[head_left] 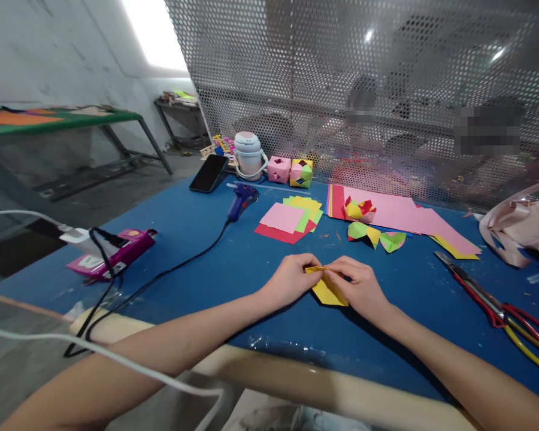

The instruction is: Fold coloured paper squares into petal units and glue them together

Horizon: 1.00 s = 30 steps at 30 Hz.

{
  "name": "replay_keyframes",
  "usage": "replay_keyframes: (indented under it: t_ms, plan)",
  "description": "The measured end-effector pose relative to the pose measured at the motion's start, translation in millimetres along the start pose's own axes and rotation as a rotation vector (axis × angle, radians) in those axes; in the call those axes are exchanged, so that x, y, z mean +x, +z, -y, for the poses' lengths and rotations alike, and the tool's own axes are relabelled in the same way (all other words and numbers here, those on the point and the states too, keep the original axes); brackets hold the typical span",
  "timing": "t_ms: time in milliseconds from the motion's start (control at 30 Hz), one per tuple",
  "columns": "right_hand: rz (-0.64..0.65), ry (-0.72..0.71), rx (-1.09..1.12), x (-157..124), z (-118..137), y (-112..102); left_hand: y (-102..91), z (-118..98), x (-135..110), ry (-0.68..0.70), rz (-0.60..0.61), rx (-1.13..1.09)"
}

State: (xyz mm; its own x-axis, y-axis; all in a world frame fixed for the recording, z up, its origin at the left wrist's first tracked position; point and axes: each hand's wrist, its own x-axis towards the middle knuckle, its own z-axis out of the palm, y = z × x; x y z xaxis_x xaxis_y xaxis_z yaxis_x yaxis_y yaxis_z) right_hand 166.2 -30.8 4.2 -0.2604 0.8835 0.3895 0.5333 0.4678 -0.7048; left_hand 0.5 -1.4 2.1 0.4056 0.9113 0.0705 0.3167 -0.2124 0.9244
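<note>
A yellow piece of folded paper is held between both hands above the blue table, near its front edge. My left hand pinches its upper left edge. My right hand grips the upper right side, with its fingertips close to the left ones. The fingers cover part of the top edge. Beyond the hands lie folded green and yellow paper pieces and a red and yellow paper flower shape. Loose square sheets in pink, yellow, green and red are stacked behind my left hand.
A blue glue gun with a black cord lies left of the sheets, its cord running to a purple power strip. Scissors rest at the right. A phone, bottle and paper cubes stand before the perforated metal screen.
</note>
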Motion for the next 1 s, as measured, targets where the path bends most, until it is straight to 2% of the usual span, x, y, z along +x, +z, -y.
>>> replay_keyframes:
  t_ms: [133,200,367,400,567,633,833,1000]
  plan:
    - [-0.077,0.049,-0.018,0.2,0.5,-1.7,0.5,0.9,0.3,-0.076,-0.006,-0.066]
    - [-0.075,0.062,-0.023,1.0,0.1,-3.4,1.0,0.2,0.0,-0.083,-0.004,-0.067]
    - [-0.05,0.031,-0.03,2.8,0.2,-6.3,2.7,0.0,-0.1,-0.124,0.141,-0.213]
    - [-0.054,0.045,-0.012,2.5,0.1,-5.8,3.0,1.1,0.5,-0.123,0.141,-0.226]
    - [-0.081,0.265,0.096,-2.0,-3.4,4.5,5.0,8.8,4.9,-0.129,-0.05,-0.262]
    - [-0.099,0.323,0.132,-3.6,-5.3,9.3,6.7,9.5,5.2,-0.149,-0.074,-0.309]
    - [-0.138,0.26,0.131,-5.7,-6.9,13.1,10.7,0.2,0.5,-0.205,0.023,-0.445]
    - [-0.169,0.19,0.062,-7.4,-9.1,12.9,10.9,-3.1,-1.7,-0.224,0.087,-0.424]
